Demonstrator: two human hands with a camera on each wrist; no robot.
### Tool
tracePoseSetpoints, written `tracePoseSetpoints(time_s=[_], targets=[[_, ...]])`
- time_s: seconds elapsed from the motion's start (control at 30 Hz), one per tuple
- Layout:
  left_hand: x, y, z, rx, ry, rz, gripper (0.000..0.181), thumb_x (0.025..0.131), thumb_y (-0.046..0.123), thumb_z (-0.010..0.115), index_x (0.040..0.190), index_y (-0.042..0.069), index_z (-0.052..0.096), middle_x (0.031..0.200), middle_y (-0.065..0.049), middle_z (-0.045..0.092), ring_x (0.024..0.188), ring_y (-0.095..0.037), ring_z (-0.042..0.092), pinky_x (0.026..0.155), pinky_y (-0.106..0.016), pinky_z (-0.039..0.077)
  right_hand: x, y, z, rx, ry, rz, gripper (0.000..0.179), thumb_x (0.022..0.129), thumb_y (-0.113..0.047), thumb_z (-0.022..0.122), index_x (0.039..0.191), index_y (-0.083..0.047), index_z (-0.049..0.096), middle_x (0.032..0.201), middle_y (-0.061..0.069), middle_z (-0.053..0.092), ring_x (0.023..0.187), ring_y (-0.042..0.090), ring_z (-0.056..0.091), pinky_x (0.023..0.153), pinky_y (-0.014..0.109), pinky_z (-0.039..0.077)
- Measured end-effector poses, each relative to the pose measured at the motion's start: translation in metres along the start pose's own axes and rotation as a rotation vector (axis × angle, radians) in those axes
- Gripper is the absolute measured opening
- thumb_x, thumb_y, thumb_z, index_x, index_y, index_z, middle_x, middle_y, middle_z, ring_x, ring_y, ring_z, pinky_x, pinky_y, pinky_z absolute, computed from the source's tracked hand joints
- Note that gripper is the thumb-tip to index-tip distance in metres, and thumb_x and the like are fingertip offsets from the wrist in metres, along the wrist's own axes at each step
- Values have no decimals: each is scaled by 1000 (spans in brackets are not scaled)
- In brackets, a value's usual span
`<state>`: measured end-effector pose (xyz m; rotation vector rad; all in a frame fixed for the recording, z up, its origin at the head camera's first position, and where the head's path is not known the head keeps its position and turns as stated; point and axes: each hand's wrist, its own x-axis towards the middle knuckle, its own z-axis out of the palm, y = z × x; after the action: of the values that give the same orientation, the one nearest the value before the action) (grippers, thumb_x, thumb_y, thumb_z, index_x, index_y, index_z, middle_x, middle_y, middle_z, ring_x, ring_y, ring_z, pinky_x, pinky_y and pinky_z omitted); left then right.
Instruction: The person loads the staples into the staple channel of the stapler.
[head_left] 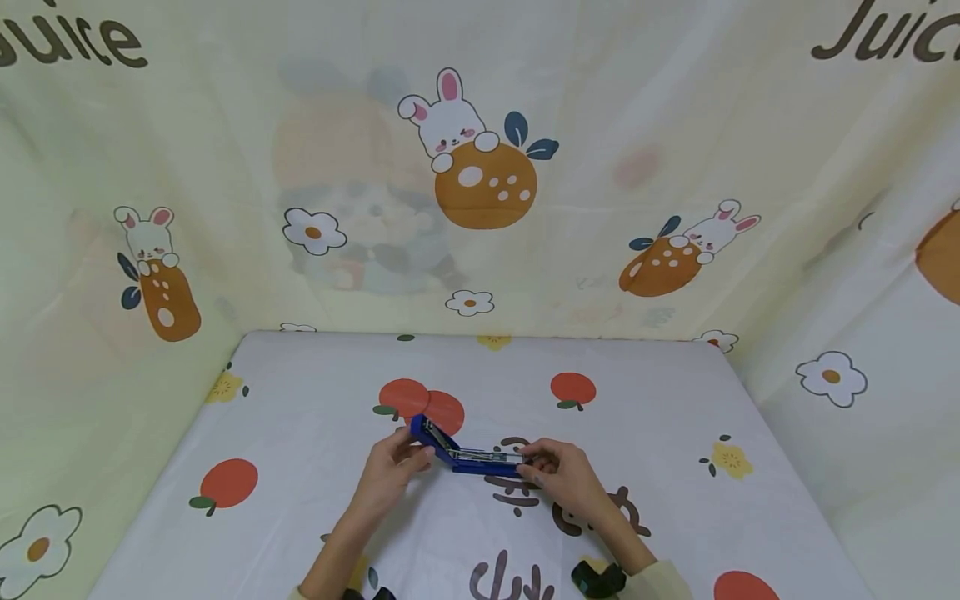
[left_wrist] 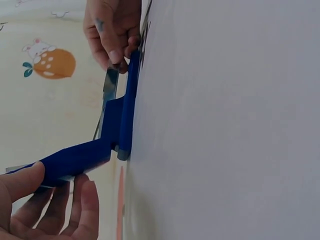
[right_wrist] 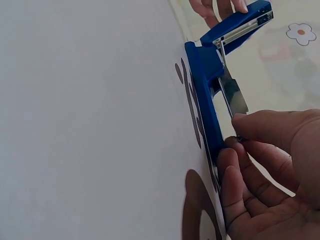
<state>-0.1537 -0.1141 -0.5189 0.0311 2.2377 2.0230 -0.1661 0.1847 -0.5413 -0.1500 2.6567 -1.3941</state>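
A blue stapler (head_left: 480,468) lies opened wide over the table, its top arm swung up and back to the left. My left hand (head_left: 393,471) grips that raised top arm between thumb and fingers, as the left wrist view also shows. At the other end my right hand (head_left: 558,473) pinches the tip of the metal staple rail (right_wrist: 234,95) with thumb and forefinger. Other fingers of the right hand lie against the front of the blue base (right_wrist: 206,100). Whether staples sit in the rail cannot be told, since fingertips cover its end.
The table's white cloth (head_left: 300,433) is printed with fruit, flowers and dark lettering. Patterned curtains (head_left: 525,275) close off the back and both sides. A black wrist strap device (head_left: 597,578) is worn at the right sleeve.
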Motion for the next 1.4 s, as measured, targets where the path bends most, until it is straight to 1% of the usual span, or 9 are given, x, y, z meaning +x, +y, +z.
tracePoseSetpoints(time_s=[0.23, 0.33, 0.47, 0.6, 0.83, 0.97, 1.07, 1.23, 1.4], targets=[[2, 0, 6, 38, -3, 30, 40, 101, 5, 69, 141, 6, 66, 131, -16, 72, 112, -27, 70, 86, -27, 64, 0, 1, -2, 6, -10, -14, 19, 93, -14, 82, 112, -12, 79, 84, 0, 69, 74, 12, 57, 65, 19, 47], [2, 0, 8, 50, -6, 40, 41, 101, 7, 69, 142, 7, 66, 130, -15, 72, 110, -25, 69, 85, -26, 64, 1, 1, -2, 14, -15, -15, 20, 93, -15, 82, 112, -13, 79, 83, 0, 69, 74, 12, 57, 65, 19, 47], [2, -1, 11, 67, -2, 48, 42, 101, 8, 70, 143, 7, 65, 129, -13, 73, 110, -24, 70, 85, -29, 64, 1, 2, -2, 15, -19, -19, 20, 93, -16, 82, 113, -13, 79, 84, 0, 68, 75, 12, 56, 65, 19, 47], [2, 0, 13, 88, 5, 54, 41, 101, 8, 70, 142, 7, 66, 130, -14, 73, 112, -26, 70, 85, -31, 65, 1, 2, -3, 14, -20, -21, 20, 93, -16, 82, 113, -13, 78, 84, 0, 69, 74, 11, 56, 65, 19, 47], [3, 0, 16, 154, 0, 60, 40, 102, 13, 70, 142, 12, 67, 134, -12, 73, 115, -26, 68, 89, -30, 63, 0, 0, -3, 19, -23, -10, 20, 93, -15, 81, 112, -12, 78, 84, 1, 69, 74, 11, 56, 64, 19, 47], [4, 0, 18, 177, 1, 71, 39, 102, 14, 70, 141, 12, 68, 132, -12, 73, 115, -26, 68, 90, -30, 63, 0, -1, -3, 17, -24, -10, 20, 93, -15, 81, 113, -11, 78, 85, 1, 68, 74, 11, 56, 64, 19, 47], [5, -2, 19, 195, -2, 90, 39, 103, 15, 69, 141, 11, 67, 133, -13, 73, 117, -28, 68, 92, -35, 64, 0, -2, -4, 19, -23, -12, 20, 93, -14, 81, 113, -11, 78, 85, 2, 68, 74, 11, 56, 64, 19, 46], [5, -3, 22, 243, -7, 101, 39, 104, 15, 68, 142, 12, 67, 135, -13, 73, 120, -31, 68, 100, -47, 62, 0, -1, -4, 23, -22, -15, 20, 93, -14, 81, 113, -11, 78, 85, 2, 69, 74, 11, 56, 64, 19, 46], [5, -3, 23, 275, -10, 108, 39, 104, 15, 68, 143, 11, 66, 135, -15, 72, 119, -31, 68, 99, -49, 62, 0, 0, -3, 22, -21, -26, 20, 94, -14, 81, 113, -11, 78, 85, 2, 68, 74, 11, 56, 64, 19, 46]])
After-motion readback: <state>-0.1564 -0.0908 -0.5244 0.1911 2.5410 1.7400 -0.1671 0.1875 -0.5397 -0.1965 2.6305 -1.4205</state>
